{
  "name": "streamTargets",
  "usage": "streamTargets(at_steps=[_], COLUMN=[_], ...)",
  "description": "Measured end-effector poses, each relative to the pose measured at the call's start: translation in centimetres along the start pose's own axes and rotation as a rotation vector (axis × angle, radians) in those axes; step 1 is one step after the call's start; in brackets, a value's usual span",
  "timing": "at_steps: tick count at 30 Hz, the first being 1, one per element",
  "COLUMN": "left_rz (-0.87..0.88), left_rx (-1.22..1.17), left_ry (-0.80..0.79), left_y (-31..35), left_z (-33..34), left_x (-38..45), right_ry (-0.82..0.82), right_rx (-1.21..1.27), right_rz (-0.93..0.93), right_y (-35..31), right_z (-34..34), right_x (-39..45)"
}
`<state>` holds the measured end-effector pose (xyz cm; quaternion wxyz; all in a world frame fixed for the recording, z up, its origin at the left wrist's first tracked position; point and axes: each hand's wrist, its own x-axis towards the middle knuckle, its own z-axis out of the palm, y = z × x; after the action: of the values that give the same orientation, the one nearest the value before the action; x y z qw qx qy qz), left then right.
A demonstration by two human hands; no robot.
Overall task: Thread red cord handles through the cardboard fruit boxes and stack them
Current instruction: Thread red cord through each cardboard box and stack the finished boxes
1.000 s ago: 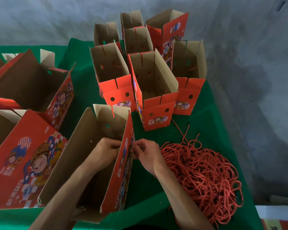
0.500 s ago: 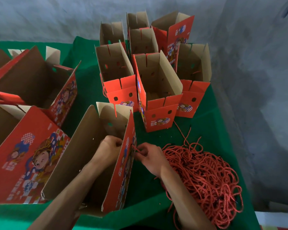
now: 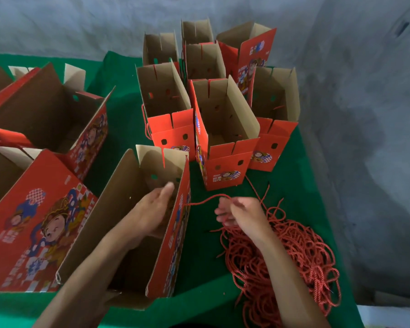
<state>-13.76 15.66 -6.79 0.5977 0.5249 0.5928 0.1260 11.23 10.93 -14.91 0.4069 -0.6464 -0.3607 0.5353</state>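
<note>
An open cardboard fruit box [image 3: 118, 223], red outside and brown inside, stands in front of me. My left hand [image 3: 152, 209] is inside it, fingers spread against the inner face of its right wall. A red cord [image 3: 206, 200] runs from that wall's outer face to my right hand [image 3: 239, 214], which pinches it just right of the box. A big heap of red cords [image 3: 287, 261] lies under and behind my right hand. Several upright boxes [image 3: 225, 138] stand grouped further back, some with cords through their holes.
Larger open boxes [image 3: 43, 114] and a printed red box [image 3: 36, 223] crowd the left side. A green cloth [image 3: 199, 233] covers the table, whose right edge runs past the cord heap. A grey wall [image 3: 341, 114] rises behind and to the right.
My right hand has pulled away from the box wall to the right, drawing a length of red cord out. My left hand's fingers have opened flat inside the box.
</note>
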Motion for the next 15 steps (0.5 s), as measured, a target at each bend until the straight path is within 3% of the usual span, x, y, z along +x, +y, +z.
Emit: streamTargets(at_steps=[3, 7, 11, 15], left_rz=[0.048, 0.048, -0.08, -0.111], left_rx=[-0.086, 0.131, 0.177, 0.176], left_ry=[-0.166, -0.255, -0.322, -0.231], left_y=[1.3, 1.2, 0.3, -0.6], left_z=[-0.2, 0.0, -0.3, -0.8], left_x=[-1.7, -2.7, -2.7, -1.7], right_ry=[-0.049, 0.065, 0.121, 0.165], right_rx=[0.258, 0.322, 0.16, -0.004], right_rz=[-0.052, -0.031, 0.037, 0.091], right_y=[-1.4, 0.0, 3.7, 7.1], right_z=[0.0, 0.6, 1.5, 3.0], right_x=[0.3, 1.3, 1.9, 1.9])
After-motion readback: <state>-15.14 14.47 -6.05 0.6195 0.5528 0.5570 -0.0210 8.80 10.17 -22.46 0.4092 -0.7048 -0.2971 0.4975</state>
